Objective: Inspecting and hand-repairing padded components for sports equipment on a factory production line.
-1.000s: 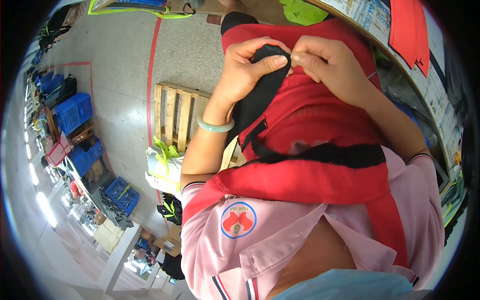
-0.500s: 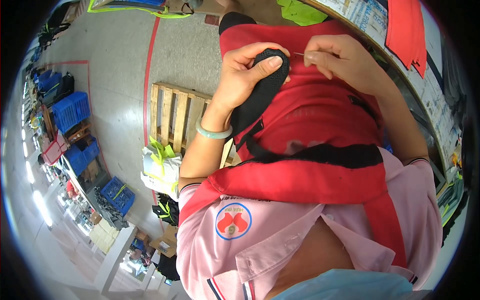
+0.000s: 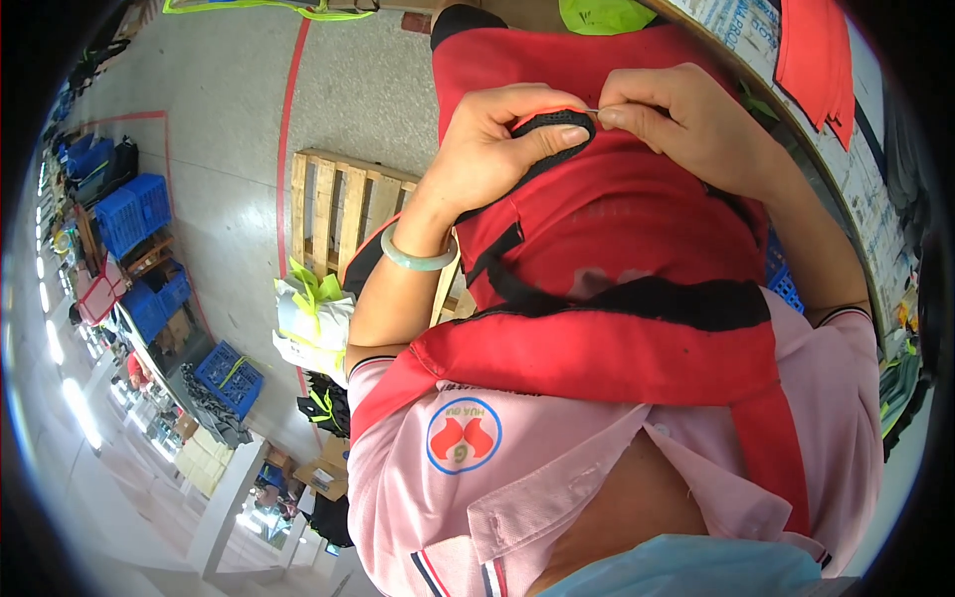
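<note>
My left hand (image 3: 487,144) grips the rounded end of a padded fabric strap (image 3: 553,121), thumb on its black mesh face and fingers behind. A red edge shows along the top of that end. More of the strap seems to run down beside my left forearm, partly hidden by it. Facing it, my right hand (image 3: 667,119) pinches a thin metal pin-like tool (image 3: 593,110) between thumb and forefinger. Its tip meets the strap's end; whether it goes into the fabric I cannot tell. Both hands are above my red apron (image 3: 617,229).
At the right, a worktable edge (image 3: 731,35) curves past my right arm, with red fabric pieces (image 3: 814,70) on it. A wooden pallet (image 3: 350,214) and a white bundle with a yellow-green tie (image 3: 310,323) lie to the left. Blue crates (image 3: 134,214) stand farther left.
The strap's end has turned, so less mesh and a red edge now show. My hands have come closer together, and the tool's tip has gone from apart to meeting the strap.
</note>
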Tool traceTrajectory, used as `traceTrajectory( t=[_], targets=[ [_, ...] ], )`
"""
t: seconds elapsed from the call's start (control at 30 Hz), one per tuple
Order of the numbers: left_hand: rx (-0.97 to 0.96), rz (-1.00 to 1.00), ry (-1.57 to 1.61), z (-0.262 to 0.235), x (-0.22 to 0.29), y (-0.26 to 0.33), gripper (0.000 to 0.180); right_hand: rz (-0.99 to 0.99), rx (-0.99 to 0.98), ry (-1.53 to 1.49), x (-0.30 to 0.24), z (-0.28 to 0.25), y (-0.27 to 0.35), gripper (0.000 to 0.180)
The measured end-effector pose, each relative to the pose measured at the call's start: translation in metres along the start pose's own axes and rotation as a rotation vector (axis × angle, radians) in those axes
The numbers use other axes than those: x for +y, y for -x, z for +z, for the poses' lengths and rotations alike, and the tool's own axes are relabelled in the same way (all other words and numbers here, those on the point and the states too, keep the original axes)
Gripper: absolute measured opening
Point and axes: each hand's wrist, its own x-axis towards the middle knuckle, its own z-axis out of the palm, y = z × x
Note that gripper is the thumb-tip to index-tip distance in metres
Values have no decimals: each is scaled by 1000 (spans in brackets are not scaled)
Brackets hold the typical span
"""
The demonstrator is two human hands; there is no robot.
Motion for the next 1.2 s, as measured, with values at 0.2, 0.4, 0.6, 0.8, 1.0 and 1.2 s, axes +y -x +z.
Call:
traceTrajectory(
  t=[0.2, 0.4, 0.6, 0.8, 1.0, 1.2],
  targets=[
    [47, -35, 32, -2, -2, 0, 19, 154, -3, -45, -14, -4, 3, 16],
    [-22, -15, -47, 4, -6, 1, 18, 52, -28, 64, -1, 4, 5, 19],
    [84, -105, 219, 14, -14, 7, 15, 494, -36, -998, 6, 21, 13, 22],
    [17, -131, 308, 17, -16, 11, 19, 313, -48, -353, 2, 4, 5, 23],
    [-19, -99, 67, 20, -21, 14, 18, 277, -149, 28, -12, -11, 9, 22],
    [-86, -104, -32, 21, -19, 15, 21, 200, -236, 138, -11, -3, 4, 21]
  ],
)
